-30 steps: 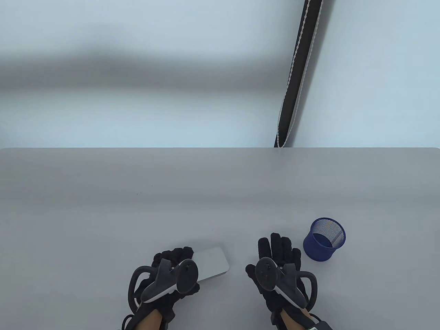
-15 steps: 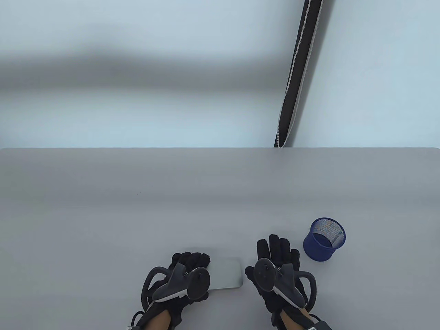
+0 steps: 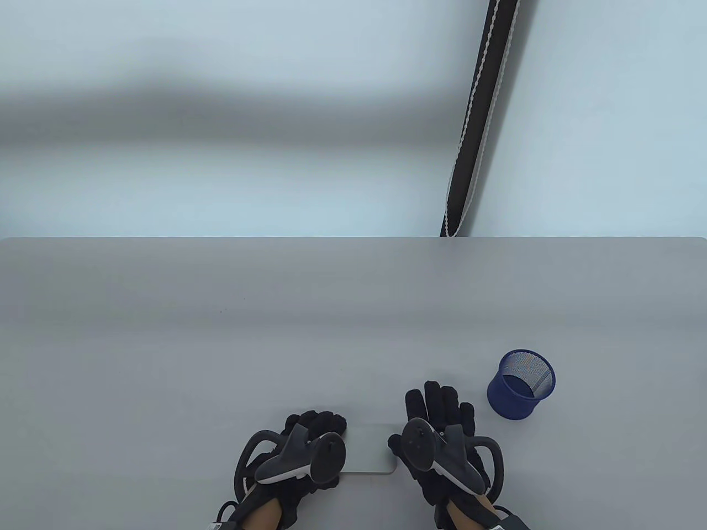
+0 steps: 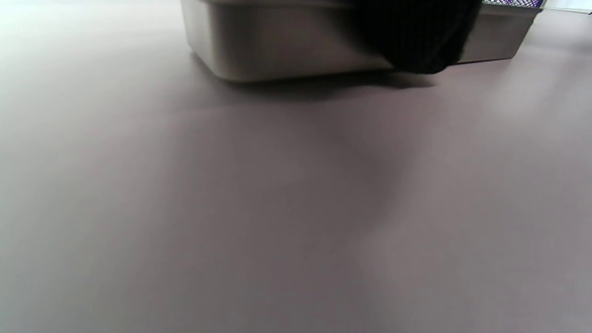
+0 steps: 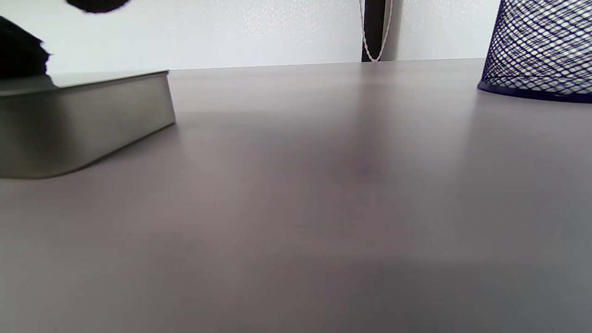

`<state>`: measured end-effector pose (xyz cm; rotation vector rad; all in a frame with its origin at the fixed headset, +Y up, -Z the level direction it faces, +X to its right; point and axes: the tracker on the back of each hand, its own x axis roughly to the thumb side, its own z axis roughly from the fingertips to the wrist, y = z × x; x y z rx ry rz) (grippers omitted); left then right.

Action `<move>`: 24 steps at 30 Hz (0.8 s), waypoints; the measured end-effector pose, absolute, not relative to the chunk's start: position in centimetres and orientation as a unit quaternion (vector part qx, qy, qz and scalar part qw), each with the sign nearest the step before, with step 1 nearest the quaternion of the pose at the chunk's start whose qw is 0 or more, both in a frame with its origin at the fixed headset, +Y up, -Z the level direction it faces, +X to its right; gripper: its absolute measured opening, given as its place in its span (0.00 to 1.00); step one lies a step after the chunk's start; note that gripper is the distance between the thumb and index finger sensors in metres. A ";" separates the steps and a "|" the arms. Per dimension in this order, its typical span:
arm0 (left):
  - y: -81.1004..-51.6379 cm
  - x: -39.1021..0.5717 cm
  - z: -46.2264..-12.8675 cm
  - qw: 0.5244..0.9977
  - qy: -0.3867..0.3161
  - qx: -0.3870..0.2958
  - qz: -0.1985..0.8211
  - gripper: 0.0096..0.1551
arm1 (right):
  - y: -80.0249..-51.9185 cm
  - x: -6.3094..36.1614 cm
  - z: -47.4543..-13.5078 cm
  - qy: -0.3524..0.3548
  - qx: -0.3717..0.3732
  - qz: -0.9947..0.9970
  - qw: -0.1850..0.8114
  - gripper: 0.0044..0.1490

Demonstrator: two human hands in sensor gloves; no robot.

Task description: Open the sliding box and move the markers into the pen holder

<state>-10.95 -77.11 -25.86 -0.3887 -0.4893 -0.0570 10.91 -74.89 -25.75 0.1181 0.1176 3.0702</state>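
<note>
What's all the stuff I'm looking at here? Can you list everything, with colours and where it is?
Sliding box: one, silvery grey, closed, flat on the table near the front edge, between the two hands.
Pen holder: one, dark blue mesh cup, upright, right of the box; no markers visible in it.
Table: one, grey.
Strap: one, black with pale edging, hanging against the wall behind the table.
Markers: none visible.
Left hand: black glove with grey tracker, fingers curled over the box's left end.
Right hand: black glove with tracker, fingers straight, beside the box's right end.
</note>
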 end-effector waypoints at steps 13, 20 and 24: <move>-77.0 -10.9 -25.8 0.953 -0.236 -0.187 -0.029 0.41 | -76.3 9.7 -25.8 0.145 0.123 0.978 0.082 0.62; -77.1 -10.9 -25.9 0.955 -0.231 -0.187 -0.024 0.41 | -77.3 8.6 -25.8 0.183 0.166 0.966 0.081 0.62; -77.1 -10.9 -26.0 0.955 -0.229 -0.186 -0.016 0.41 | -77.5 7.8 -25.7 0.164 0.176 0.967 0.083 0.54</move>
